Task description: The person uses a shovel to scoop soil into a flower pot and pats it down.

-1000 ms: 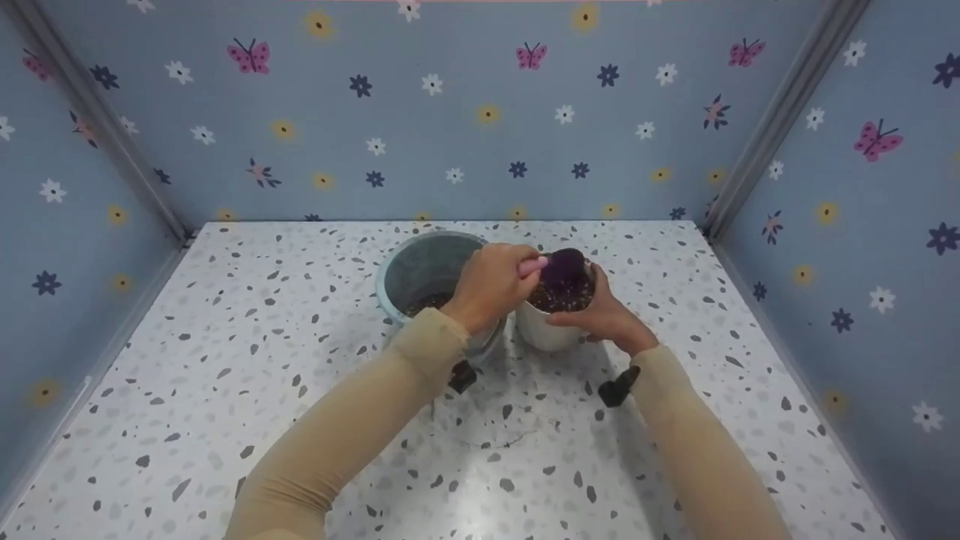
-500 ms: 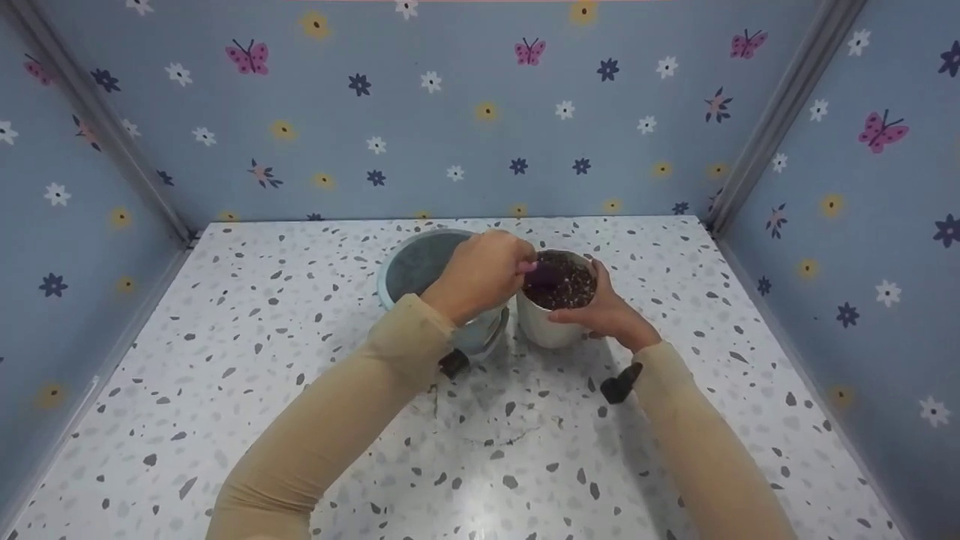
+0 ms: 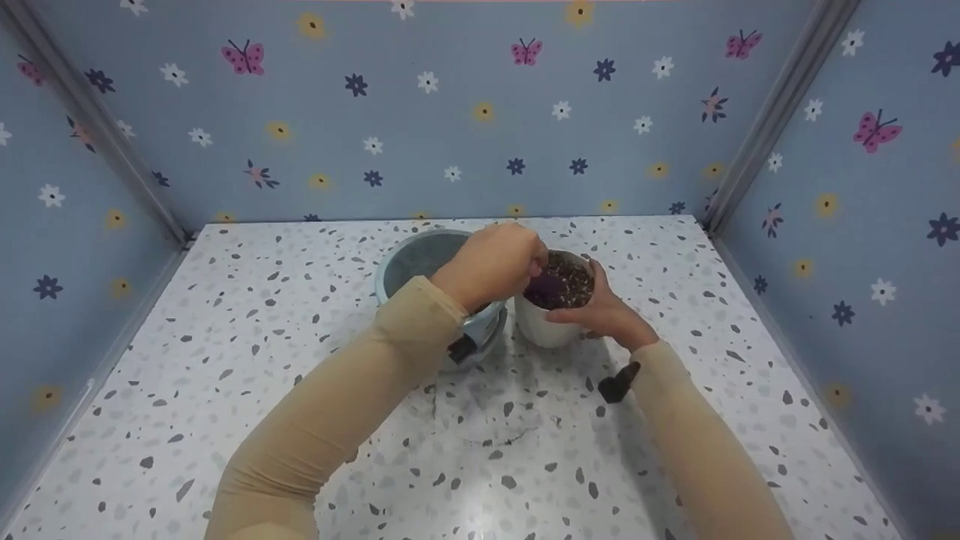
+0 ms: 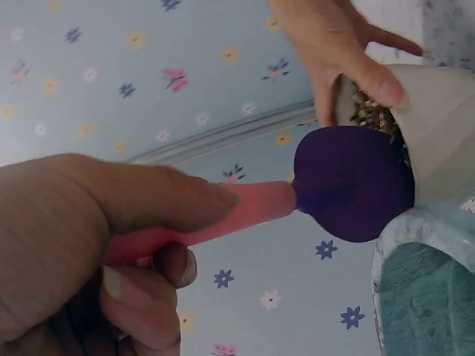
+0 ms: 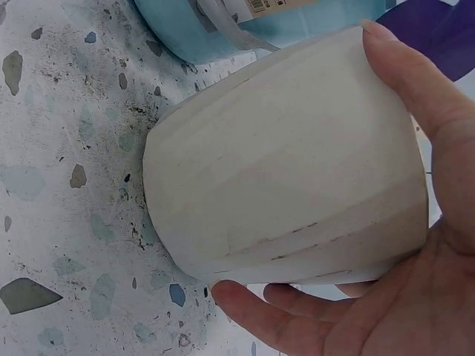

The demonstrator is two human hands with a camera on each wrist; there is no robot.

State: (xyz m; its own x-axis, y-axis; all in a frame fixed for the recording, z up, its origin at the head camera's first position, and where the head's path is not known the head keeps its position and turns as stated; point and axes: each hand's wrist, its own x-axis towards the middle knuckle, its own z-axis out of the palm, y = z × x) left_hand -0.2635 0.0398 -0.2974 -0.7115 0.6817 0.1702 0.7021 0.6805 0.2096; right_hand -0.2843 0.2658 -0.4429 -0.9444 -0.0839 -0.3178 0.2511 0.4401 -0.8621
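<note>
My left hand [image 3: 495, 262] grips the pink handle [image 4: 256, 208] of a small trowel with a purple blade [image 4: 356, 182]. In the head view the blade [image 3: 546, 289] lies at the left side of the soil [image 3: 574, 281], inside the rim of a white pot [image 3: 547, 330]. My right hand [image 3: 604, 311] holds this pot from the right, thumb at the rim and fingers spread round its side [image 5: 282, 163]. Just left of the pot stands a light blue bucket [image 3: 384, 277], partly covered by my left hand and sleeve.
Both containers stand on a white speckled tabletop [image 3: 480, 480]. Blue flowered panels [image 3: 450, 112] rise at the back and sides. A faint line of crumbs [image 3: 499, 442] lies in front of the pot. A black camera mount [image 3: 619, 382] sticks out by my right wrist.
The trowel blade has gone from raised over the pot's soil to lower at its left side. My left hand has turned and shifted slightly; my right hand and the pot stay nearly in place.
</note>
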